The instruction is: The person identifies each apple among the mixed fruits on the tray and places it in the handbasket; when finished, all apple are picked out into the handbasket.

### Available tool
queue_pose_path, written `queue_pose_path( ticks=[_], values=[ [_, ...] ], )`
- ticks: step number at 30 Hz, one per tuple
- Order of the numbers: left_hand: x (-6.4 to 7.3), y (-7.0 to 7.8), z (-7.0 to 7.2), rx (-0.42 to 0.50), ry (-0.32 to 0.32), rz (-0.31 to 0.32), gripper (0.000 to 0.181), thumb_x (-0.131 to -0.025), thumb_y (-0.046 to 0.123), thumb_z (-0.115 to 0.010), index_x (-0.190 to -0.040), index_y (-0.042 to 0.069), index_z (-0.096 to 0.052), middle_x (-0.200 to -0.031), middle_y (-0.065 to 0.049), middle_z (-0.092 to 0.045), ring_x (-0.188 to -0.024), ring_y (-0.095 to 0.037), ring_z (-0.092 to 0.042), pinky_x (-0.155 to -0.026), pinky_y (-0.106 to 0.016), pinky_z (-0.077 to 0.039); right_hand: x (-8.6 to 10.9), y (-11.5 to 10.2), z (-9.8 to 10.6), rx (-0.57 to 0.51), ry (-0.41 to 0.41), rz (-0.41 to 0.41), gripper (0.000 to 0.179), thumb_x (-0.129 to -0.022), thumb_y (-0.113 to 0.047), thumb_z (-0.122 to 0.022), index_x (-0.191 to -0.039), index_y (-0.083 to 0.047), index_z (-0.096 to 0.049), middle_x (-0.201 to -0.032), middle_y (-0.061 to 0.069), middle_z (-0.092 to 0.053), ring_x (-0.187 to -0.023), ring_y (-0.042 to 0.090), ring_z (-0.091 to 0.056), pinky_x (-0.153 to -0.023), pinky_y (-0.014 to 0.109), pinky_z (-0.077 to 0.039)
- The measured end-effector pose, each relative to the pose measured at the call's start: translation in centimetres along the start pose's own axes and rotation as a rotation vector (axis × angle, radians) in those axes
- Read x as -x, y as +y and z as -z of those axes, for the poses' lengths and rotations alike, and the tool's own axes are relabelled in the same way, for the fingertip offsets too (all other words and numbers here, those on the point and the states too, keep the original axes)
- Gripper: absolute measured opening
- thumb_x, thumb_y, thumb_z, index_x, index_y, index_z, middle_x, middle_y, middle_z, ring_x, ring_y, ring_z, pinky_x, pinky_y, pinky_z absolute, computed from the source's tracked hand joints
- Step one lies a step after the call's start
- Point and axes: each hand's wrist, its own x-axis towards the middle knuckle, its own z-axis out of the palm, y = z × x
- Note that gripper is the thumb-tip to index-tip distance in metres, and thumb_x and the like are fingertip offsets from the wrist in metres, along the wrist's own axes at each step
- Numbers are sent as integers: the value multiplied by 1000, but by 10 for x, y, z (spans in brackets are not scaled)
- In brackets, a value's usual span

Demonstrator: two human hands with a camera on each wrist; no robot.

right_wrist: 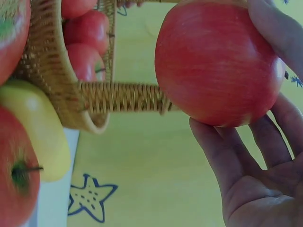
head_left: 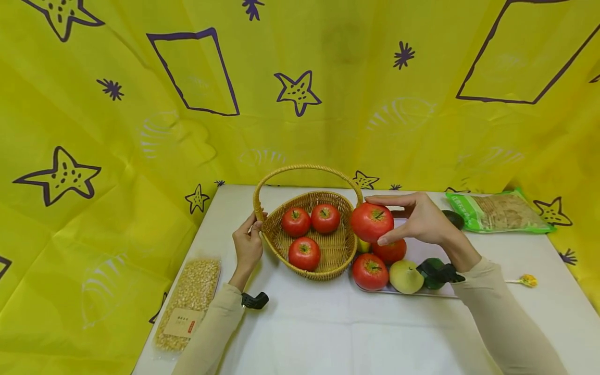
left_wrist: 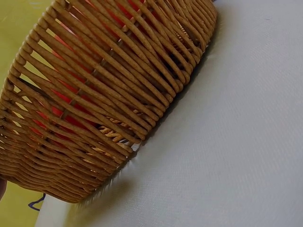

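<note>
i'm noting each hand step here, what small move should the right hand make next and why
Probably ease the right hand left and lower its apple into the basket: it holds the apple by the right rim, three apples lie inside, the front right looks bare, and the left hand holds the basket's left end.

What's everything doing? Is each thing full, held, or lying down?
Basket: upright, handle up, three apples inside
Left hand: holding the basket near its handle
Right hand: gripping another apple
Gripped apple: held up
Tray: holding fruit
Grain pack: lying flat, filled
Green-edged bag: lying down, filled; can't tell if sealed
</note>
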Motion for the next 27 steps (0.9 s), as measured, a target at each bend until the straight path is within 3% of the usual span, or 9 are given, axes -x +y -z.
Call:
queue_pose_path(
  ticks=[6,10,14,17,22,27],
  values=[
    [1,-2,-1,10,13,5,33,-104,-6,-58,-136,-11,-66,-119,-34,-73,-117,-50,-69,-98,-10,-52,-4,1,-15,11,-27,9,76,-69,-3,-100,-139,-3,-70,-138,-5,-73,-130,-2,-62,-98,22,-58],
    [0,0,-2,0,24,6,32,-103,-10,-57,-134,-16,-65,-117,-37,-72,-116,-54,-68,-98,-9,-51,-7,1,-25,4,-46,-13,75,-67,-7,-101,-137,-6,-73,-139,4,-72,-126,-1,-65,-96,25,-60],
    [0,13,-3,-7,22,-1,32,-103,-11,-56,-133,-18,-64,-115,-39,-71,-115,-56,-67,-98,-9,-51,-11,0,-36,12,-68,-40,76,-65,-11,-103,-136,-11,-74,-141,10,-71,-123,-1,-65,-81,25,-63],
    [-1,27,-3,-9,20,-15,31,-103,-12,-56,-132,-19,-64,-114,-40,-71,-114,-56,-67,-98,-9,-51,-14,0,-44,32,-81,-59,77,-63,-16,-105,-134,-14,-76,-140,7,-72,-123,9,-68,-77,27,-63],
    [-1,35,-3,-11,24,-33,30,-102,-12,-57,-130,-20,-64,-113,-40,-71,-112,-57,-67,-97,-9,-51,-17,2,-58,51,-102,-107,80,-60,-23,-106,-134,-17,-76,-135,2,-75,-116,27,-73,-92,33,-63],
    [-1,30,-3,-1,27,-14,30,-102,-12,-57,-130,-19,-65,-114,-41,-70,-113,-57,-67,-97,-10,-52,-21,8,-68,98,-99,-122,79,-61,-26,-106,-133,-18,-77,-135,0,-75,-119,27,-73,-98,42,-61]
  ],
)
